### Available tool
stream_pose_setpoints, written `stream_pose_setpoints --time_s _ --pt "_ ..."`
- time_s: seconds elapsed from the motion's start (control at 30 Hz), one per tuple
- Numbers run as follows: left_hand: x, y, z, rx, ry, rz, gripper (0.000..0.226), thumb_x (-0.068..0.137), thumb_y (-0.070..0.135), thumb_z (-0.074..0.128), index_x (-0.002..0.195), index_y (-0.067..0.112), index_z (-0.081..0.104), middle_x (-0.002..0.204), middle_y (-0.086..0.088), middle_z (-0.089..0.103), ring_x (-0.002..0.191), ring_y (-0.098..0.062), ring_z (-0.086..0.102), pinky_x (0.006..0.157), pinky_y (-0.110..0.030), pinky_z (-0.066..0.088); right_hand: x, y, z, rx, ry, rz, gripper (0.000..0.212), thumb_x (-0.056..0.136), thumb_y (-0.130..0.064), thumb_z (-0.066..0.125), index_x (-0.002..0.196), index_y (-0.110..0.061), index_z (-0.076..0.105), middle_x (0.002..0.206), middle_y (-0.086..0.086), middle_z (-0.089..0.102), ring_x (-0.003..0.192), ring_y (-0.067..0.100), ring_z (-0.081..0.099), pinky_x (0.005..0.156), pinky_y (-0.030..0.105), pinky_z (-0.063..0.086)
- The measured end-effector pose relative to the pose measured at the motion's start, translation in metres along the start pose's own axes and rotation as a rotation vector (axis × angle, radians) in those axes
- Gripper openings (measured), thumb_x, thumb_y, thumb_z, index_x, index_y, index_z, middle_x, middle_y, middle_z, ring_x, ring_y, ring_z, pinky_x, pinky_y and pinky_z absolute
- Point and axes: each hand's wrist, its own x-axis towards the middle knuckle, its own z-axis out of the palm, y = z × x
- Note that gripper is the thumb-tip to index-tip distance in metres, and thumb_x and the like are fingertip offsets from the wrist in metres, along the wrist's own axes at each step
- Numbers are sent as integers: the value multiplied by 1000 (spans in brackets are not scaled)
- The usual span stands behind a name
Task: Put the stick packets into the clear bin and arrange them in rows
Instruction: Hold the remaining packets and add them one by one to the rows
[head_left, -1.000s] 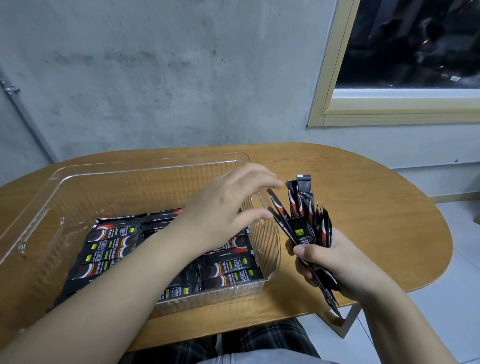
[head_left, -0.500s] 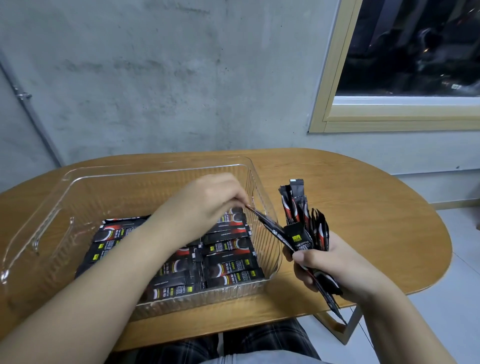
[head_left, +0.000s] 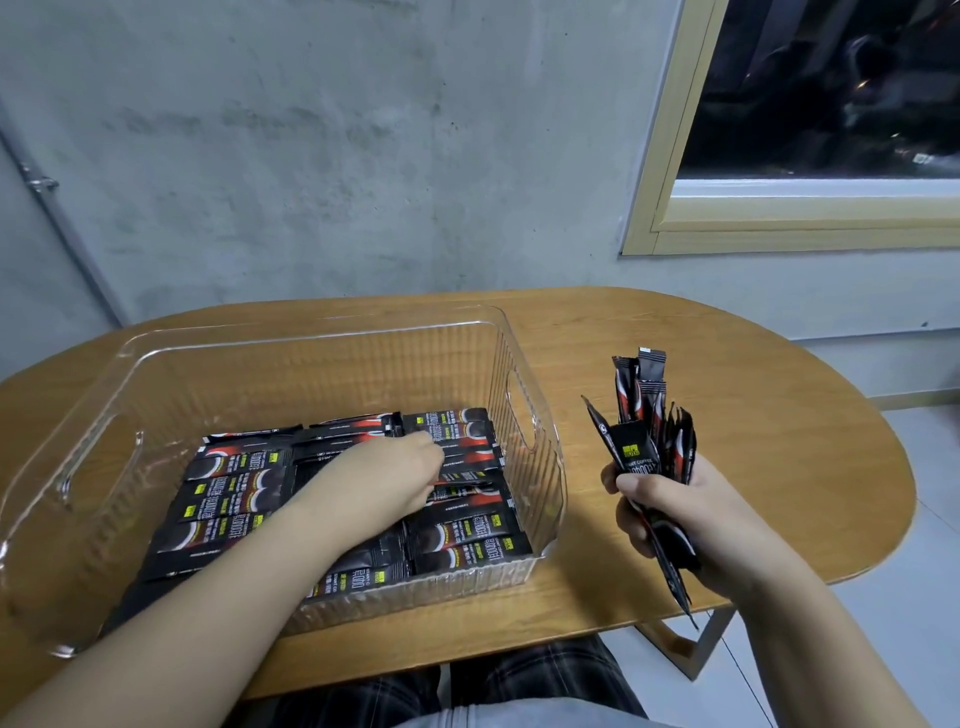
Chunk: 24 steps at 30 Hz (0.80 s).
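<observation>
The clear bin (head_left: 540, 415) stands on the wooden table (head_left: 753, 415), its floor covered by rows of black stick packets (head_left: 234, 483) lying flat. The left hand (head_left: 384, 475) is inside the bin, fingers curled down onto a packet in the right-hand row; whether it pinches that packet cannot be told. The right hand (head_left: 675, 514), just beside the bin's right wall, grips an upright bundle of packets (head_left: 644, 415).

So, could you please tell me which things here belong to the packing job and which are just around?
Job: clear bin; packets laid in rows; bundle of packets in the right hand; left hand.
Around: wooden table; window; concrete wall.
</observation>
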Motion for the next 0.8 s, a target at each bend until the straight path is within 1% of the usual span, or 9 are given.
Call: stream_pose_setpoints --time_s 0.07,0.17,0.27,0.47,0.57,0.63,0.7,0.77,0.8 --pt "2 1 3 43 -9 14 14 97 26 41 102 16 50 104 2 50 89 -21 58 73 -31 45 0 0 -1 3 0 -4 51 56 -28 73 92 -3 47 72 19 42 47 22 43 42 27 37" --pt "6 1 5 33 -24 15 18 97 34 46 101 17 51 104 4 52 90 -20 58 71 -29 41 0 1 -1 2 -4 -6 51 56 -28 72 91 -2 48 66 17 41 46 21 43 41 27 37" --pt "10 0 7 -10 -24 15 22 95 40 49 103 20 54 106 6 53 93 -18 57 73 -30 43 0 1 1 -5 -13 -8 51 56 -29 72 91 -1 48 61 14 42 46 20 44 42 27 37" --pt "18 1 12 -21 -8 38 23 96 41 47 101 20 54 105 5 58 96 -17 57 74 -29 43 0 3 1 -22 -14 13 55 55 -31 71 94 0 48 53 10 42 47 20 44 43 27 38" --pt "21 0 12 -63 -59 22 23 95 42 49 102 21 55 106 6 57 97 -16 56 76 -27 42 -1 4 0 -27 -31 28 55 55 -31 71 93 1 48 53 11 42 47 21 43 42 27 36" --pt "20 -1 5 -127 -66 -15 25 92 45 52 101 21 56 103 9 55 97 -15 56 78 -28 44 -2 3 0 -37 -65 36 55 55 -31 71 92 4 49 56 15 42 47 21 43 43 27 36" --pt "15 0 -9 -188 47 -36 28 90 49 52 101 24 56 98 14 51 92 -11 56 77 -28 45 -4 2 0 -31 -110 34 59 57 -29 72 91 12 46 66 19 42 48 21 44 43 26 37" --pt "8 8 -29 -306 293 20 32 86 53 51 105 28 56 95 18 49 81 -5 53 70 -26 45 -6 0 0 -39 -165 34 60 60 -27 72 89 16 43 66 18 41 48 21 45 43 25 38" --pt "4 15 -39 -388 416 94 32 85 54 51 106 31 56 95 18 51 75 -2 50 66 -24 44 -7 -1 1 -44 -198 36 58 61 -27 71 87 16 43 62 17 41 47 20 45 43 24 38"
